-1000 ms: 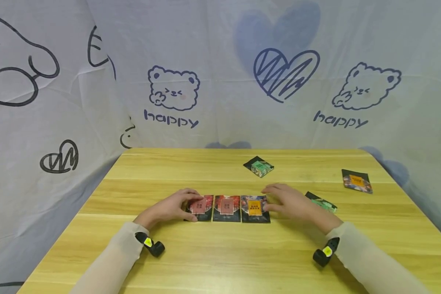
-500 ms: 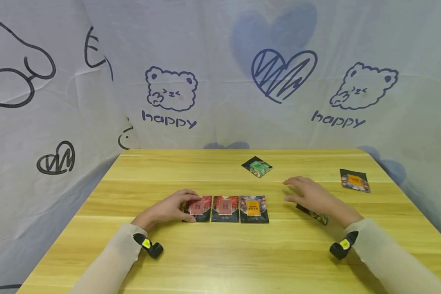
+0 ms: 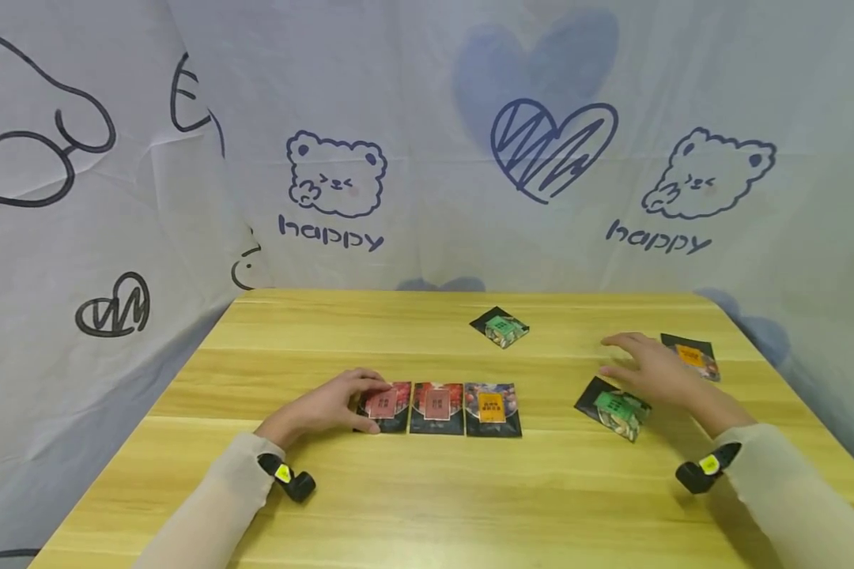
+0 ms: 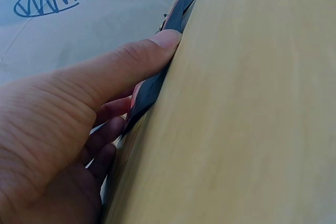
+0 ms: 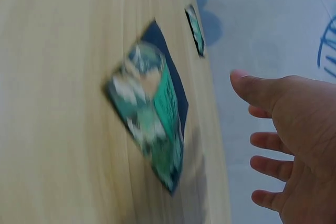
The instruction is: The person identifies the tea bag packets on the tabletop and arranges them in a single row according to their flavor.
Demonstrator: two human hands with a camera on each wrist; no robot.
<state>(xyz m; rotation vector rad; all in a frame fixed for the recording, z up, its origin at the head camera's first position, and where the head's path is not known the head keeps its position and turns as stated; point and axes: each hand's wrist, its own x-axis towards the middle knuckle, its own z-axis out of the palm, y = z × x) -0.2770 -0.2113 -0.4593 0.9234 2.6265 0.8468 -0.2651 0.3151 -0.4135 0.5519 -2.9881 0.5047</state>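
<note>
My left hand (image 3: 334, 401) rests at the left end of a row of three flat sachets, its thumb and fingers touching the first red-labelled sachet (image 3: 390, 406). In the left wrist view the thumb of that hand (image 4: 58, 108) lies on the near edge of this sachet (image 4: 149, 90). Beside it lie a second red-labelled sachet (image 3: 437, 408) and an orange-labelled sachet (image 3: 493, 409). My right hand (image 3: 658, 371) holds nothing, fingers spread loosely above the table. Just below it lies a tilted green-labelled sachet (image 3: 615, 407); behind it another orange-labelled sachet (image 3: 693, 356) is partly covered.
Another green-labelled sachet (image 3: 500, 326) lies turned at an angle towards the back of the wooden table (image 3: 427, 498). Behind the table and along its left side hangs a pale cloth (image 3: 427, 205) printed with bears and hearts.
My right hand has moved away from the row to the right, past the nearer green-labelled sachet, which now shows fully. The left hand stays on the first red-labelled sachet.
</note>
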